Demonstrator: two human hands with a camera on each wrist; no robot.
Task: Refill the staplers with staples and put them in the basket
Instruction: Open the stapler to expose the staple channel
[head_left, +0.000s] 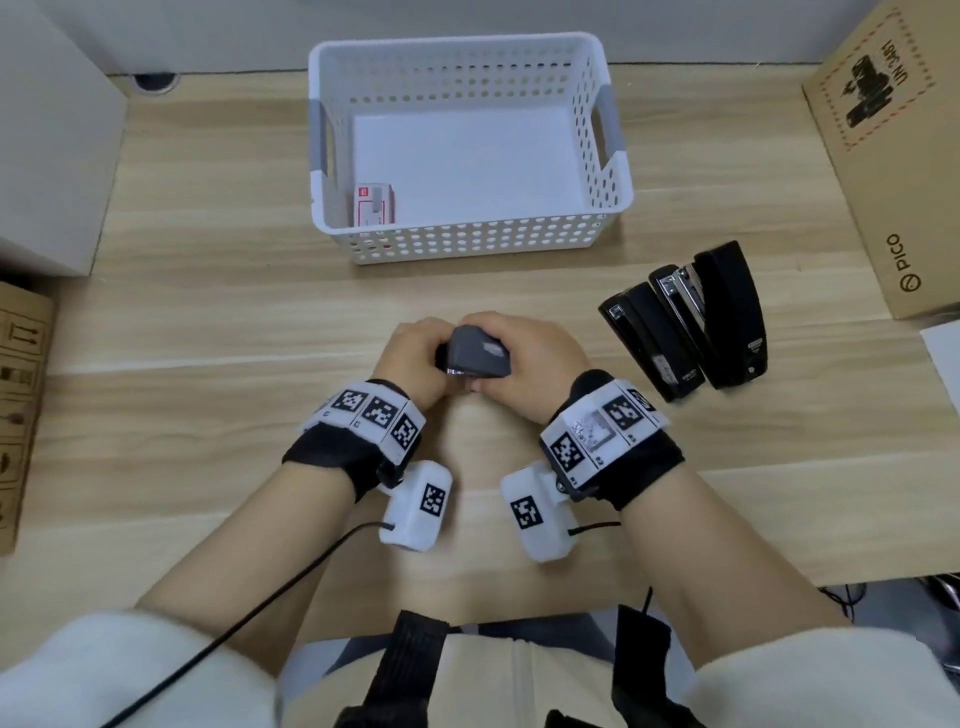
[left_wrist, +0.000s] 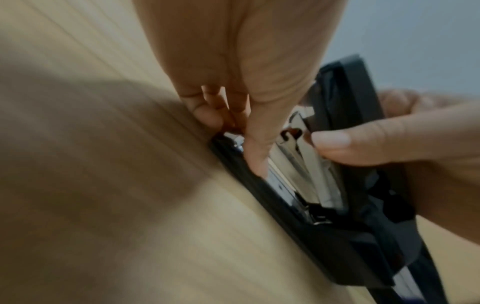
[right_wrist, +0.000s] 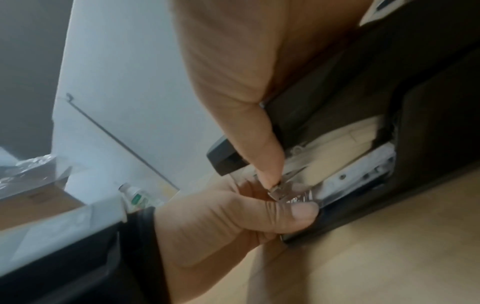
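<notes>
Both hands were clenched on the opened stapler flat on the surface: the left hand steadied its base, and the right hand probably needed to seat the staples squarely in the channel between the two grips.

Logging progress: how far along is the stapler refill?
Early. Done: nothing; the basket holds only a small staple box, no staplers. In hand: left hand and right hand work on one opened stapler, fingers at its metal staple channel. Left: two black staplers wait on the table.
</notes>
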